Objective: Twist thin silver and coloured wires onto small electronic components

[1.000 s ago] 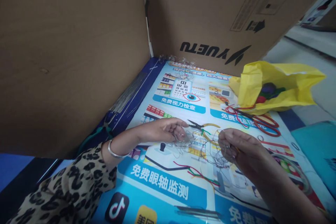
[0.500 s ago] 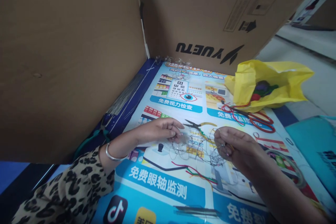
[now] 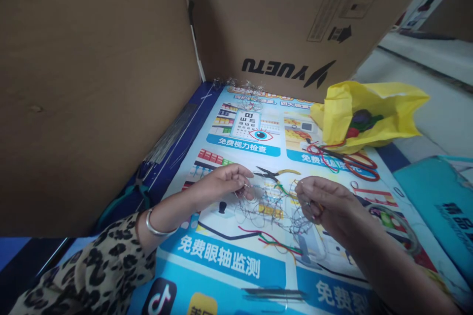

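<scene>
My left hand, with a silver bangle at the wrist and a leopard-print sleeve, pinches one end of a tangle of thin grey wire. My right hand is closed on the other end of the same wire. The wire hangs and spreads between both hands just above a printed poster that covers the table. Yellow-handled pliers lie on the poster just beyond the wire. Red and green wire strands lie on the poster under my hands.
Tall cardboard panels wall off the left and back. A yellow plastic bag with coloured things inside sits at the back right, with red cord loops beside it. A bundle of straight metal wires lies along the left panel. A teal bag is at right.
Both hands stay pinched on the wire and have drawn it out a little wider between them. The view has shifted slightly to the right.
</scene>
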A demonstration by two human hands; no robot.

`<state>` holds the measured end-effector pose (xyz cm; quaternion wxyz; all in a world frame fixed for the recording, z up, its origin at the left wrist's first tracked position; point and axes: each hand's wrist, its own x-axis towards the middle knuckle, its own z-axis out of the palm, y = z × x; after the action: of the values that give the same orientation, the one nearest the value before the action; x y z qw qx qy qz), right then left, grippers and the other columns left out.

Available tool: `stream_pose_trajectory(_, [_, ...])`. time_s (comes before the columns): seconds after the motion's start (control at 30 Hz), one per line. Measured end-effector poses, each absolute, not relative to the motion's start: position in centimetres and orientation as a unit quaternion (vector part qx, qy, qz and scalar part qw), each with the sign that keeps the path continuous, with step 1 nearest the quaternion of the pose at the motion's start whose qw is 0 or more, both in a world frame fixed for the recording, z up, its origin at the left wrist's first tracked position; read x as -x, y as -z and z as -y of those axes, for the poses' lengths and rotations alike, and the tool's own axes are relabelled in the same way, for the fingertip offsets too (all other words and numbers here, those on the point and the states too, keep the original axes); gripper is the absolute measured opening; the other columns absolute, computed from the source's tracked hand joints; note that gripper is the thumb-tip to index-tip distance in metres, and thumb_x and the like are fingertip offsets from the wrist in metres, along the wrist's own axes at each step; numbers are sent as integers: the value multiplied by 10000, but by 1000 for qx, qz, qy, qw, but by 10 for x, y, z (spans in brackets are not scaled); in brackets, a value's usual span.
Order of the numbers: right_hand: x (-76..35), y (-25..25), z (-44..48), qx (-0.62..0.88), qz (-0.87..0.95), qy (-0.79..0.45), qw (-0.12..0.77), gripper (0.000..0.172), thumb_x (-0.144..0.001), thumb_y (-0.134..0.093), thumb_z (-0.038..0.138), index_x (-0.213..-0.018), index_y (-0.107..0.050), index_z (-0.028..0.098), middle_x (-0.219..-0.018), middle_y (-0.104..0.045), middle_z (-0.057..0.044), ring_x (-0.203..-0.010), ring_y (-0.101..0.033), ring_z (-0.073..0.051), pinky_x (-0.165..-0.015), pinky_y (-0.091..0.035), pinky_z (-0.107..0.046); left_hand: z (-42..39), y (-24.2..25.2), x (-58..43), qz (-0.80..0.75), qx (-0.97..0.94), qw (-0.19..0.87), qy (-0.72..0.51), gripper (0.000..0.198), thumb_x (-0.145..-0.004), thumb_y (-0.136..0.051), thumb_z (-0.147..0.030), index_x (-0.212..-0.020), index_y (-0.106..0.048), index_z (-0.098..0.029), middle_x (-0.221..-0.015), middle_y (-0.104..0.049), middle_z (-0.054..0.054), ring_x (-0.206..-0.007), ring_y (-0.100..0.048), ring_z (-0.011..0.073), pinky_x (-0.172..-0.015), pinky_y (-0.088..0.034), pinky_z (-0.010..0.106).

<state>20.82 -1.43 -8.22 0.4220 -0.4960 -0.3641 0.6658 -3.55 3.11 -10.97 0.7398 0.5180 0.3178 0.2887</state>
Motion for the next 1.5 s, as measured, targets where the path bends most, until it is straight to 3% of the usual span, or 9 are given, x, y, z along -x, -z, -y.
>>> stream_pose_trajectory(0.3, [-200, 86, 18, 468, 361, -698, 405, 245, -660, -743, 375, -668, -632, 156, -518, -434, 42, -418, -330, -38, -391, -276, -187, -26, 114, 30, -388, -489, 693, -360, 207, -833, -563, -277, -1008, -506, -182, -783, -645, 10, -741, -663, 140, -700, -462, 264])
stream_pose_trajectory(0.5, [-198, 93, 19, 471, 340, -707, 404, 225, -709, -706, 353, -698, -593, 159, -582, -449, 41, -428, -342, -32, -384, -272, -173, -21, 107, 27, -419, -510, 641, -392, 76, -834, -531, -233, -857, -557, -166, -783, -652, 5, -741, -662, 123, -694, -479, 240])
stream_pose_trajectory(0.93, [-195, 93, 19, 484, 357, -691, 400, 191, -729, -665, 279, -766, -494, 204, -481, -324, 110, -361, -232, -24, -343, -229, -152, -13, 105, 28, -433, -607, 532, -401, 133, -859, -491, -234, -863, -604, -165, -818, -695, 39, -797, -645, 147, -754, -484, 278])
stream_pose_trajectory(1.13, [-195, 86, 26, 496, 469, -651, 332, 162, -724, -641, 293, -752, -529, 181, -560, -442, 79, -363, -333, -22, -368, -271, -171, -16, 109, 29, -411, -668, 459, -418, 141, -870, -473, -183, -885, -613, -173, -833, -684, 27, -805, -625, 125, -773, -468, 265])
stream_pose_trajectory(1.23, [-197, 84, 30, 505, 514, -622, 307, 151, -771, -608, 319, -780, -549, 181, -531, -427, 78, -392, -359, -36, -401, -270, -177, -17, 108, 30, -402, -705, 397, -428, 173, -863, -462, -147, -857, -632, -173, -830, -674, 28, -815, -611, 124, -761, -463, 259])
stream_pose_trajectory(1.37, [-196, 77, 34, 504, 576, -582, 275, 285, -851, -517, 437, -754, -561, 172, -488, -407, 64, -437, -361, -65, -448, -285, -203, -16, 107, 30, -422, -710, 348, -445, 208, -844, -453, -114, -831, -650, -179, -831, -676, 31, -836, -613, 133, -765, -467, 264])
stream_pose_trajectory(1.5, [-191, 68, 39, 493, 641, -530, 254, 370, -885, -444, 483, -687, -534, 183, -506, -415, 44, -476, -364, -84, -479, -292, -225, -15, 107, 29, -463, -665, 372, -454, 202, -821, -473, -111, -841, -657, -189, -826, -690, 22, -822, -632, 139, -767, -477, 265])
